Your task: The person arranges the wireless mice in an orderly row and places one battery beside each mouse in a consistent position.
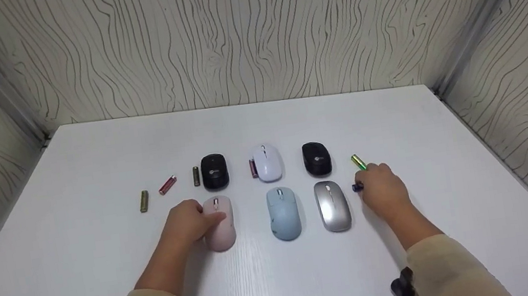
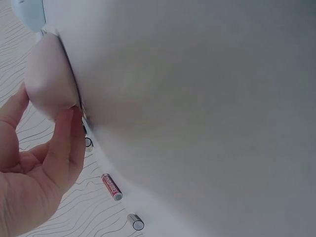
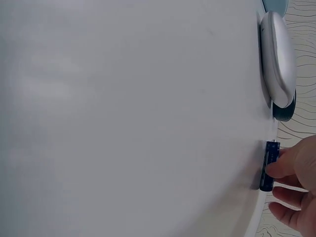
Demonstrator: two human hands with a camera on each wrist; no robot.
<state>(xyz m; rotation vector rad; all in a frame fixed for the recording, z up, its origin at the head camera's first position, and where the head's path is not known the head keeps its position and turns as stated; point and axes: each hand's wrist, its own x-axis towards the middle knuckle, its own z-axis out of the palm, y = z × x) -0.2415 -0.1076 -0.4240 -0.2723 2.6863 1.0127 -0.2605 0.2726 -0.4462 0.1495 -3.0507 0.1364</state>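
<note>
My left hand (image 1: 190,221) grips a pink computer mouse (image 1: 221,234) by its left side, thumb over its top. In the left wrist view the fingers hold the edge of the mouse (image 2: 49,74). At the right, my right hand (image 1: 384,188) pinches a dark blue battery (image 3: 270,168) between thumb and fingers, low over the white table. Just beyond that hand lies a green and gold battery (image 1: 358,161), its near end hidden by the fingers. A light blue mouse (image 1: 284,215) and a silver mouse (image 1: 333,206) lie between the hands.
Behind are a black mouse (image 1: 214,172), a white mouse (image 1: 267,163) and another black mouse (image 1: 317,159). A red battery (image 1: 253,168) touches the white one. Gold (image 1: 144,201), red (image 1: 167,185) and dark gold batteries (image 1: 196,176) lie left. Patterned panels (image 1: 227,34) bound the table (image 1: 284,289).
</note>
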